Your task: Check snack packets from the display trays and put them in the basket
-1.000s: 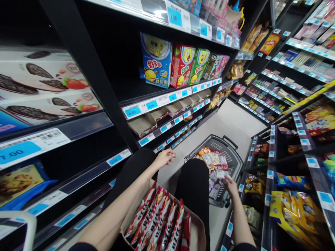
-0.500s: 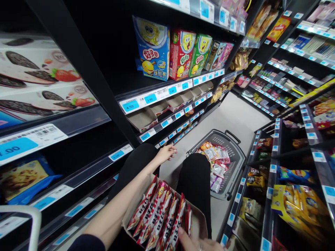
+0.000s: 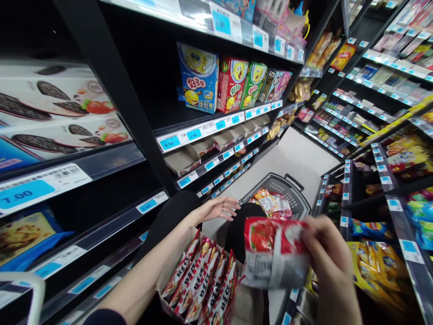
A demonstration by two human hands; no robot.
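Snack packet [image 3: 274, 253], red and white with a silver back, is in my right hand [image 3: 329, 257]; I see the fingers closed on its right edge, and the packet is raised in front of me, above my lap and between the two rows of shelves. Its printed side is turned away, so mostly the back seam faces the camera.

My left hand [image 3: 218, 208] is stretched forward over my left knee, with the fingers spread and loose, and it grasps nothing. It is near the lower shelf edge but I cannot tell if it touches anything.

On my lap stands a cardboard box [image 3: 252, 304] filled with upright red packets [image 3: 203, 282] of the same kind, leaning in a row. The held packet is just above the right end of this box.

On the floor ahead, beyond my knees, I see a grey shopping basket [image 3: 291, 194] with more mixed packets inside; it is partly hidden behind the packet that I hold.

To the left, the black shelves carry blue price tags [image 3: 170, 142], and on the middle shelf stand colourful cartoon boxes [image 3: 233, 83]. Closer to me on the left are large cookie boxes [image 3: 57, 113].
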